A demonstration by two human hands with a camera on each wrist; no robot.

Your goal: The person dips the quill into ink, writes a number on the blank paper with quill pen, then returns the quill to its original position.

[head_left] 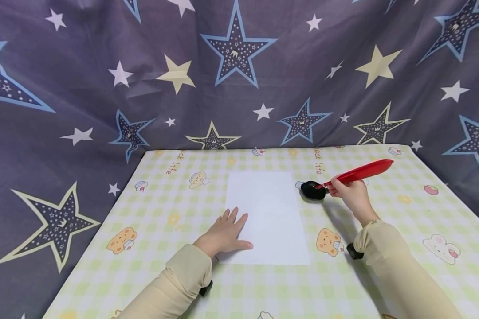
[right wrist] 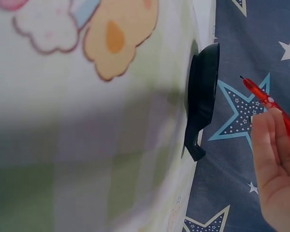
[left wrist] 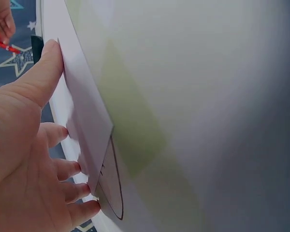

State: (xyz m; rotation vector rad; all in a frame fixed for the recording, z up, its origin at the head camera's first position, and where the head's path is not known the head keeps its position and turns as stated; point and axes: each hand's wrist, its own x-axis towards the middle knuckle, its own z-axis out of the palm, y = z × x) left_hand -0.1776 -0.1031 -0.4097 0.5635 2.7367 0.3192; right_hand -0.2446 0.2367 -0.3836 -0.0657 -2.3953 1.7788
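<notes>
Red pen [head_left: 361, 172] in the right hand [head_left: 353, 197], over a black dish [head_left: 309, 191]

The pen slants down toward the dish, its feather-shaped end up and to the right; the right wrist view shows the dark tip above the dish and apart from it; the right hand pinches the pen low, near its tip; the dish sits on the cloth [head_left: 263, 288], just beside the right edge of the paper [head_left: 267, 217]; the paper looks blank; the left hand [head_left: 223, 232] grasps nothing, its fingers and thumb spread over the paper's left side; both arms wear cream sleeves [head_left: 403, 270], with a small black device [head_left: 354, 251] below each cuff; the cloth is checked in pale green and white, printed with bears, cupcakes and a rabbit; a dark curtain [head_left: 163, 40] with white, yellow and blue-edged stars hangs behind.
</notes>
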